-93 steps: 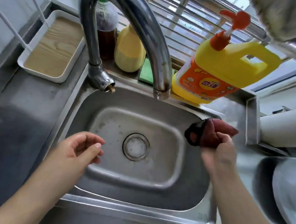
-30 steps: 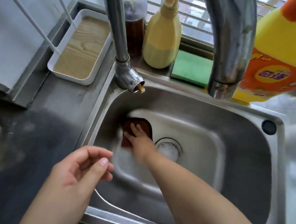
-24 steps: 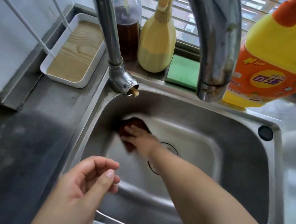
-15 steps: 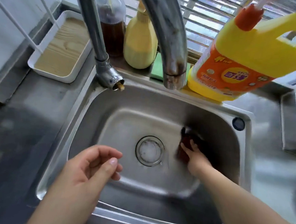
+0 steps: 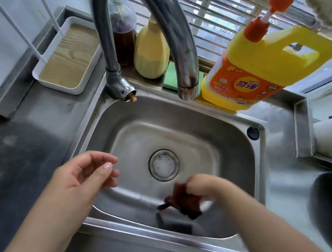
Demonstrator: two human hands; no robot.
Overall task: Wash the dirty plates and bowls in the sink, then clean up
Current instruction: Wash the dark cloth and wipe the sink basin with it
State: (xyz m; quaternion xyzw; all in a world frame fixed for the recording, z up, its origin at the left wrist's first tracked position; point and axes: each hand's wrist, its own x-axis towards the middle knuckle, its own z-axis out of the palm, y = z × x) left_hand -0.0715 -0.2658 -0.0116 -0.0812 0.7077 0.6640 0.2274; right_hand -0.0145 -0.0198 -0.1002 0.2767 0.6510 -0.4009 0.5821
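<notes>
A dark red crumpled cloth (image 5: 183, 201) is gripped by the blurred right hand (image 5: 203, 184) low in the shiny steel sink (image 5: 236, 154), near the round drain (image 5: 164, 164). Nothing is held by the loosely curled left hand (image 5: 83, 176). The top middle is crossed by a curved grey tap (image 5: 179, 38); a big yellow soap jug (image 5: 263, 67) is partly hidden behind it.

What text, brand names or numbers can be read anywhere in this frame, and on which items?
Yellow detergent jug, orange label: large purple characters in a yellow oval, too blurred to read.
Same label, small print lines: too small to read.
Brown liquid bottle and cream bottle: no text visible.
</notes>
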